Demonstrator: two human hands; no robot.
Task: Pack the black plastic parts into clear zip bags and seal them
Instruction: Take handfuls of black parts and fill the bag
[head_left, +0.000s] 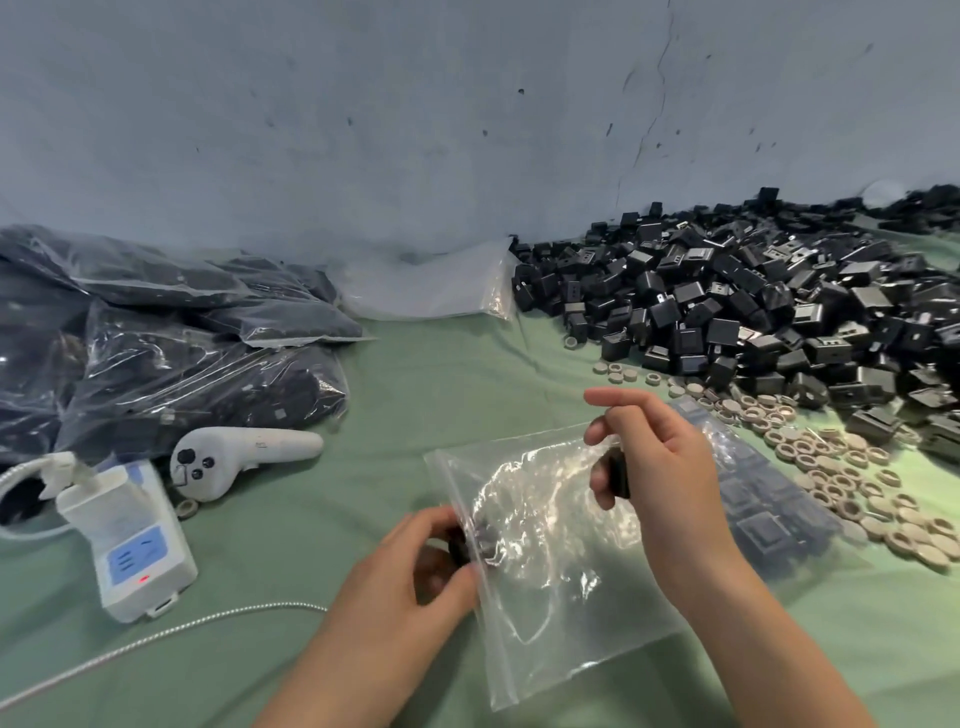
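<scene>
A clear zip bag (550, 582) lies on the green cloth in front of me, its zip edge along the left side. My left hand (415, 566) pinches that zip edge near a black plastic part (485, 543) sitting just inside the bag. My right hand (649, 467) is over the bag's upper right corner, fingers curled round another black plastic part (618, 470), index finger stretched out. A large heap of loose black plastic parts (753, 306) fills the right rear.
Filled sealed bags of black parts (156, 343) are stacked at the left. A stack of empty clear bags (431, 286) rests by the wall. Beige rings (841, 478) are scattered at the right, beside a flat packed bag (769, 499). A white controller (234, 457), a white device (130, 540) and a cable (156, 634) lie at the left.
</scene>
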